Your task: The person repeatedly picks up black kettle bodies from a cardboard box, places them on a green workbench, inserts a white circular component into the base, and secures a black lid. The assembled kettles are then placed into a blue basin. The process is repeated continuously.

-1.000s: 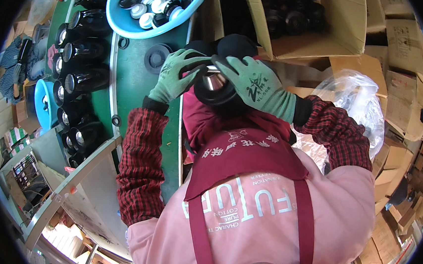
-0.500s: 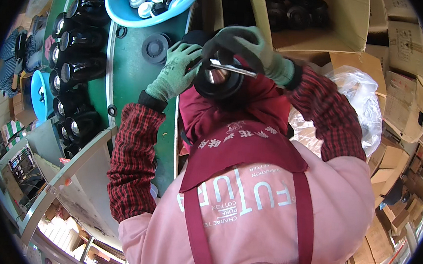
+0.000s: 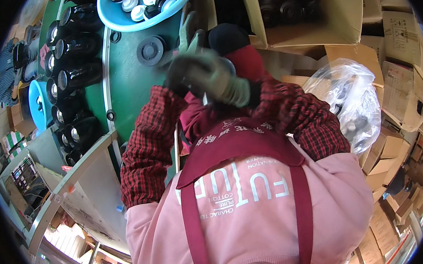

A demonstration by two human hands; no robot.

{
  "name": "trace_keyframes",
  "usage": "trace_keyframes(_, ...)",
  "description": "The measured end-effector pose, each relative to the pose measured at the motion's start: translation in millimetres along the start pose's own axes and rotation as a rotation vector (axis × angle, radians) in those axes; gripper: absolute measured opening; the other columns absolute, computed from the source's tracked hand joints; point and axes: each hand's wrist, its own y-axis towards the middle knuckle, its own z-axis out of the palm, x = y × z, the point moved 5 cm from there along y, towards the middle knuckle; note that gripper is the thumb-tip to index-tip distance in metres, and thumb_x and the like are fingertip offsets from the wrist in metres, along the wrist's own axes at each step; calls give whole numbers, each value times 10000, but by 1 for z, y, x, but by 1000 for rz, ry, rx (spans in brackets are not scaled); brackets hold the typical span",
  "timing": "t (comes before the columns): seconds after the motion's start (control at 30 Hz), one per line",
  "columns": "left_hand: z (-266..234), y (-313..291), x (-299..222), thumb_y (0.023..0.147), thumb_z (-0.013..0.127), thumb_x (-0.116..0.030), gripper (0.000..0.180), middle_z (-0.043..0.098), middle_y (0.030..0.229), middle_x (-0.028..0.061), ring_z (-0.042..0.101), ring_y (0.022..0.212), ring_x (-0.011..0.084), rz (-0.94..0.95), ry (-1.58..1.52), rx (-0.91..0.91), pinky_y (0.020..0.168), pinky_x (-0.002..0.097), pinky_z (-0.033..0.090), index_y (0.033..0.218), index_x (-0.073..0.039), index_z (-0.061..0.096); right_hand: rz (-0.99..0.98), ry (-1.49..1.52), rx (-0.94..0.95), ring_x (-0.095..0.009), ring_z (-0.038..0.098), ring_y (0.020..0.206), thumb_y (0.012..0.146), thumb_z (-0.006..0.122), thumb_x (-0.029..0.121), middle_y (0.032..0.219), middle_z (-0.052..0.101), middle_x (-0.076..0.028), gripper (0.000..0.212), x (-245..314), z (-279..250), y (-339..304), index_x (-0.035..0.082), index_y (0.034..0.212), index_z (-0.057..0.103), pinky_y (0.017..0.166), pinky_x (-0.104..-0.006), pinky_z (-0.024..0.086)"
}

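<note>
Both gloved hands are crossed above the lap, beside the green bench (image 3: 131, 78). The right hand (image 3: 208, 77) is laid over the left and is badly blurred; whether anything is gripped by it cannot be told. The left hand (image 3: 194, 44) is largely covered by the right; a few green fingers are seen raised beyond it, and its grasp cannot be told either. A grey curved edge (image 3: 228, 65) is seen close against the far side of the right hand, its kind unclear. The black disc (image 3: 151, 51) is found flat on the bench, to the left of both hands, near but with no clear contact. Two small black rings, one upper (image 3: 115, 36) and one lower (image 3: 111, 115), are noted by the pale rail (image 3: 106, 69), past which glossy black vessels (image 3: 79, 74) are lined up. Black and white caps (image 3: 138, 12) are held in a blue basin (image 3: 130, 28). Dark round pieces (image 3: 291, 10) are contained in an open cardboard box (image 3: 313, 38) beyond the hands; a clear plastic bag (image 3: 349, 88) is placed to the right
</note>
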Motion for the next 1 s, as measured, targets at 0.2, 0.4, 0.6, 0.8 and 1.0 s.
trace_keyframes(0.2,-36,-22,-10,1036,550,-287,365,624,1216,93,594,1099,213,-574,292,-445,935,370,492,1323,-64,585,-106,-1022,432,-300,632,1163,1034,449,494,1155,711,-154,475,-52,-32,69,161,1267,694,1067,-460,407)
trace_keyframes(0.4,-37,-76,-80,970,649,-384,433,640,1053,-21,565,859,92,-865,-101,295,734,271,485,1307,-120,589,5,-1278,560,-290,691,1026,1039,389,531,1073,763,-82,566,-75,7,81,121,1062,779,1007,-448,429)
trace_keyframes(0.6,-15,-60,-75,828,718,-242,552,673,1190,222,666,1088,375,-697,765,310,923,419,537,1288,34,586,149,-1387,593,-304,709,984,1058,356,506,1034,769,-116,588,-74,9,78,97,1039,778,951,-453,480)
trace_keyframes(0.8,-17,-42,-83,807,731,-121,395,649,1142,130,625,1112,347,-28,1172,570,936,447,534,1179,-47,621,-314,-1599,360,-260,666,828,950,606,395,871,687,-57,312,-34,-36,24,158,1137,687,794,-467,465)
trace_keyframes(1.0,-32,-49,-85,826,682,-72,483,640,1160,145,651,1075,359,194,877,707,903,425,553,1298,-90,581,69,-1414,597,-286,698,850,887,637,630,913,715,-102,522,17,-44,6,128,1017,696,787,-435,507)
